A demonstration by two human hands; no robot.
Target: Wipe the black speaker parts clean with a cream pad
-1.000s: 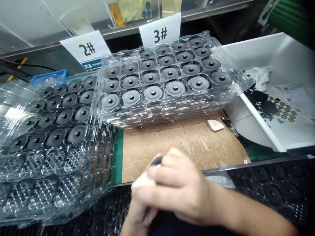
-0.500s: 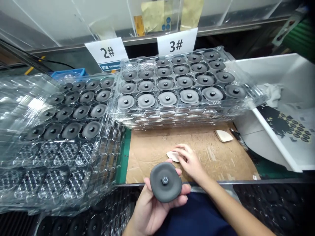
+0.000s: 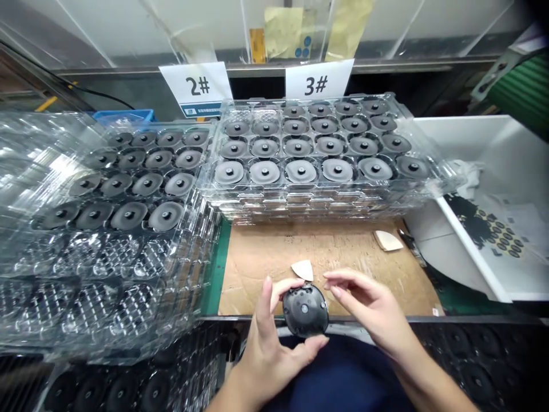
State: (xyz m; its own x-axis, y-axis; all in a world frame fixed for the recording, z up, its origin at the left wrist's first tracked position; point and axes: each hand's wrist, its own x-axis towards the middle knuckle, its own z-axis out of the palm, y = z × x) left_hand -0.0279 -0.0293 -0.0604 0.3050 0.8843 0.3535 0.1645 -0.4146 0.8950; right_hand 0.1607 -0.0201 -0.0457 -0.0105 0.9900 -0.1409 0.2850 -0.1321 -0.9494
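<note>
My left hand (image 3: 268, 357) holds a black rounded plastic disc (image 3: 305, 315) by its edges, thumb below and fingers above. Its shiny underside, with a small round centre and raised details along the rim, faces me. To the right of the disc, my right hand (image 3: 373, 303) hovers with thumb and forefinger slightly apart, and I see nothing between them. A small white wedge-shaped piece (image 3: 302, 269) lies on the brown cardboard (image 3: 257, 257) just beyond the disc. Farther right on the cardboard rests a stack of similar wedges (image 3: 388, 241).
Clear plastic trays (image 3: 274, 191) of black discs are stacked at the back, with more trays (image 3: 171, 246) at left. A white bin (image 3: 467, 246) at right contains small black and yellow pieces. A dark tool (image 3: 412, 246) lies beside it. Paper signs (image 3: 319, 80) stand behind.
The disc has been turned over from its matte, stemmed face to its shiny underside. My right hand has left the white wedge and moved right and nearer to me.
</note>
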